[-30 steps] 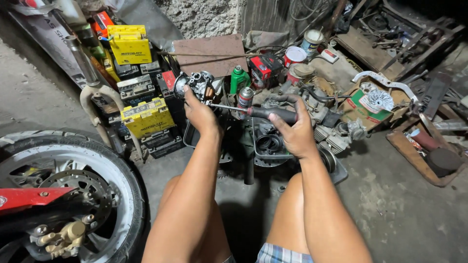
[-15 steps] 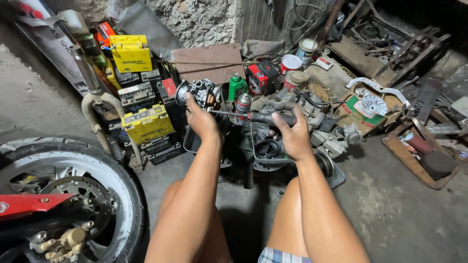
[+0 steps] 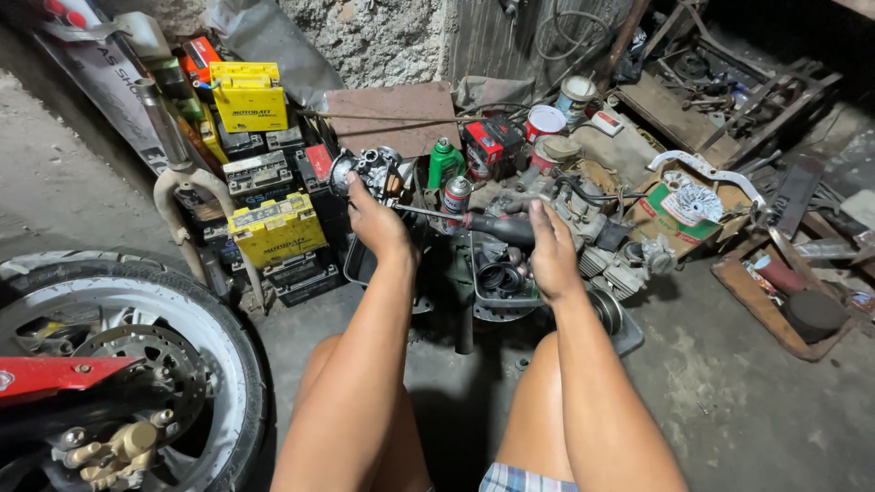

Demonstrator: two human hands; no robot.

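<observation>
Two bare knees frame the work above the concrete floor [image 3: 729, 401]. Left hand [image 3: 378, 223] is clamped on a small carburetor [image 3: 369, 171]; right hand [image 3: 551, 251] is wrapped around a screwdriver [image 3: 483, 224] whose tip meets it. Unsupported in mid-air, the tip could slip and gouge the palm, or loosened parts could drop among the engine parts [image 3: 583, 228] beyond.

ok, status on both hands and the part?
Left hand shut on the carburetor. Right hand shut on the screwdriver, tip at the carburetor. Spray can and green bottle close behind the shaft; nothing blocking.
</observation>
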